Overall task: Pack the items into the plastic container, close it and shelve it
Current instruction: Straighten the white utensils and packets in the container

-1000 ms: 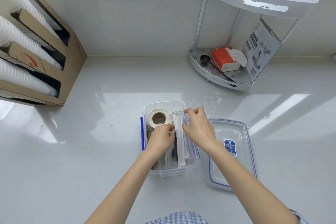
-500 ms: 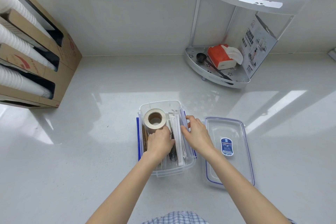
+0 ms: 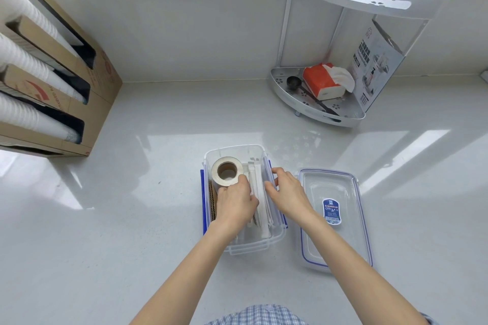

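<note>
- The clear rectangular plastic container (image 3: 245, 244) with blue side clips sits mid-worktop towards the near edge, holding a roll of beige tape (image 3: 226, 170) and white paper-wrapped packets (image 3: 260, 192).
- The left hand (image 3: 236, 203) rests on the contents, fingers bent down, beside the roll; whether it grips anything cannot be told.
- The right hand (image 3: 289, 196) has curled fingers over the container's right rim.
- The clear blue-sealed lid (image 3: 335, 219) lies just right of the container.
- A white metal corner shelf (image 3: 319, 111) at the far right holds an orange tissue pack (image 3: 323, 82).
- A brown cardboard cup dispenser (image 3: 66, 92) stands at the far left.

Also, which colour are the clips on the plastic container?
Blue; the clips run along the long sides of the clear container, seen in the head view.
</note>
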`<state>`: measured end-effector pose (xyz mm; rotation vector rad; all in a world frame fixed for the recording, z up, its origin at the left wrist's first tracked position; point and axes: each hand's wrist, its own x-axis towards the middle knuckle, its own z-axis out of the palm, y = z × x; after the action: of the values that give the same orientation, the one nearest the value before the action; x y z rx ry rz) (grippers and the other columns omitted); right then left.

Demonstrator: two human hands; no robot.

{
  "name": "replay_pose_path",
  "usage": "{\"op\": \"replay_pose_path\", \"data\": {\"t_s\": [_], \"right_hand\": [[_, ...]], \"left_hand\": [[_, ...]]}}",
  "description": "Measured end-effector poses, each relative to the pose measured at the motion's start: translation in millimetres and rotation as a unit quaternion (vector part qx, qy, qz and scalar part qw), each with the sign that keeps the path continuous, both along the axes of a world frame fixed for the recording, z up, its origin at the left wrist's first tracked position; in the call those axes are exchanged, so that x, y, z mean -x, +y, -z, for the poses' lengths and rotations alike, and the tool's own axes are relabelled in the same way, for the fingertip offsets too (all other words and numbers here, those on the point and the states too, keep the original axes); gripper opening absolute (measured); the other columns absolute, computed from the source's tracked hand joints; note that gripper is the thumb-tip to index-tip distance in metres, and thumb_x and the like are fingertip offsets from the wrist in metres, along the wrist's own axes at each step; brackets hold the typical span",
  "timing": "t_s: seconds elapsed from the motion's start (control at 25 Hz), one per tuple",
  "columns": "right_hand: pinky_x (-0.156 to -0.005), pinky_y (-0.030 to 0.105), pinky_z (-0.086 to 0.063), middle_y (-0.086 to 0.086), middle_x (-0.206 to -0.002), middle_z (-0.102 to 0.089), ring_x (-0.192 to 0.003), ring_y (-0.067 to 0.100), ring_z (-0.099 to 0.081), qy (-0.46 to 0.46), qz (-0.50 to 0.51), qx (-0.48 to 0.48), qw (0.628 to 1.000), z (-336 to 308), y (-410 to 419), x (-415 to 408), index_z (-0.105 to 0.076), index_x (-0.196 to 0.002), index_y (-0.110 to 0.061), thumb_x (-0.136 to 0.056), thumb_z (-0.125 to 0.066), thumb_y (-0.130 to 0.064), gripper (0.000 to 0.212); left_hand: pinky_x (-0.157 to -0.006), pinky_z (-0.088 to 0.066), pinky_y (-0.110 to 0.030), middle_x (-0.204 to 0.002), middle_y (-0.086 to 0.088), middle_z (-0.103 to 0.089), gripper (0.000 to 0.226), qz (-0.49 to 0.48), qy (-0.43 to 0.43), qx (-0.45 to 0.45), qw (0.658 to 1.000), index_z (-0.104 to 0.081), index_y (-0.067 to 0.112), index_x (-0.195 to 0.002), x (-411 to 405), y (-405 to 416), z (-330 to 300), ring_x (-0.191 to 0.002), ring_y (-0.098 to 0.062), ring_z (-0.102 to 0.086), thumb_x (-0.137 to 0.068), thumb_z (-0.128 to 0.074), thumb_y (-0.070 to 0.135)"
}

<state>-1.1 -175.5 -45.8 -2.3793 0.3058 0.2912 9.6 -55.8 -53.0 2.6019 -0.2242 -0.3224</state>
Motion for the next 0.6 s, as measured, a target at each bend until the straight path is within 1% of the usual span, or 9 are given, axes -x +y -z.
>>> {"op": "replay_pose_path", "data": {"t_s": [0.12, 0.32, 0.4, 0.44, 0.52, 0.6], "right_hand": [[-0.091, 0.037, -0.04, 0.015, -0.12, -0.053, -0.111, 0.031, -0.049, -0.003, 0.0, 0.002, 1.0, -0.2, 0.2, 0.1, -0.039, -0.13, -0.009, -0.092, -0.04, -0.023, 0.04], [-0.091, 0.037, -0.04, 0.015, -0.12, -0.053, -0.111, 0.032, -0.049, -0.003, 0.0, 0.002, 1.0, -0.4, 0.2, 0.6, -0.04, -0.129, -0.01, -0.092, -0.04, -0.023, 0.04], [-0.091, 0.037, -0.04, 0.015, -0.12, -0.053, -0.111, 0.032, -0.049, -0.004, 0.001, 0.001, 1.0, 0.2, 0.3, 0.7, -0.04, -0.13, -0.01, -0.092, -0.04, -0.024, 0.04], [-0.091, 0.038, -0.04, 0.016, -0.121, -0.052, -0.112, 0.032, -0.049, -0.005, 0.003, 0.0, 1.0, 0.4, 0.5, 0.8, -0.04, -0.13, -0.009, -0.092, -0.041, -0.024, 0.04], [-0.092, 0.038, -0.039, 0.017, -0.121, -0.053, -0.112, 0.031, -0.049, -0.008, 0.004, 0.003, 1.0, 0.8, 0.5, 0.7, -0.039, -0.131, -0.009, -0.093, -0.041, -0.023, 0.041], [-0.092, 0.038, -0.039, 0.019, -0.119, -0.055, -0.111, 0.032, -0.049, -0.012, -0.004, 0.013, 1.0, 1.7, 0.8, 0.6, -0.039, -0.131, -0.007, -0.093, -0.04, -0.022, 0.041]], "left_hand": [[-0.07, -0.03, -0.034, -0.085, -0.017, -0.067, 0.008, 0.0, -0.017, 0.036, 0.999, -0.037, 0.011, -0.085, 4.3, -1.7, -5.4, -0.081, -0.038, -0.056, -0.08, -0.043, 0.01], [-0.07, -0.029, -0.032, -0.085, -0.012, -0.066, 0.005, 0.011, -0.071, 0.063, 0.995, -0.046, 0.01, -0.09, 7.3, -2.1, -3.3, -0.082, -0.034, -0.056, -0.086, -0.044, 0.012], [-0.074, -0.033, -0.034, -0.086, -0.01, -0.067, 0.007, 0.011, -0.072, 0.063, 0.995, -0.047, 0.011, -0.091, 7.3, -1.0, 0.4, -0.084, -0.031, -0.058, -0.087, -0.047, 0.016], [-0.079, -0.035, -0.035, -0.088, -0.009, -0.067, 0.01, 0.018, -0.065, 0.055, 0.996, -0.047, 0.011, -0.092, 7.3, -0.7, 2.8, -0.086, -0.03, -0.059, -0.087, -0.049, 0.019], [-0.086, -0.035, -0.038, -0.094, -0.005, -0.069, 0.016, 0.042, -0.041, 0.017, 0.998, -0.046, 0.012, -0.096, 7.1, -1.2, 7.6, -0.091, -0.027, -0.059, -0.087, -0.049, 0.025], [-0.089, -0.034, -0.039, -0.1, -0.005, -0.067, 0.019, 0.053, -0.027, -0.008, 0.998, -0.046, 0.013, -0.1, 5.8, -0.2, 11.2, -0.099, -0.027, -0.055, -0.087, -0.049, 0.025]]}}
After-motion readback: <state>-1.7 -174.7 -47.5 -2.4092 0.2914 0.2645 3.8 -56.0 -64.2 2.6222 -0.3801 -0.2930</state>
